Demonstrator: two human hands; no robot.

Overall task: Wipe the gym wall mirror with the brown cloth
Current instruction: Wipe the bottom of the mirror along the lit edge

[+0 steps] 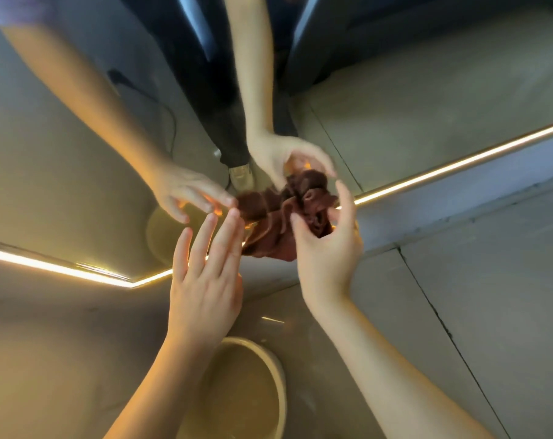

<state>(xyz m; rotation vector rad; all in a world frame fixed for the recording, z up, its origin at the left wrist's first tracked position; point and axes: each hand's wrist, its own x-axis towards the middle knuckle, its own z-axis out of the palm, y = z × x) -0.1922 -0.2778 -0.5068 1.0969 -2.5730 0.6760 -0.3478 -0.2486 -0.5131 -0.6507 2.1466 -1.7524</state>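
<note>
Showing crumpled folds, reddish-brown cloth [275, 239].

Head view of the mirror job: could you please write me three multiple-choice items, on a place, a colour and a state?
1. Where is the basin? A) low in the picture, below the left hand B) on a shelf C) on a chair
2. What colour is the cloth? A) white B) brown C) blue
3. How is the left hand? A) a fist B) fingers straight, holding nothing C) gripping the basin
Key: 1A, its rim shows beneath the left wrist; 2B, dark brown folds gripped by the right hand; 3B, its fingers lie straight beside the cloth.
</note>
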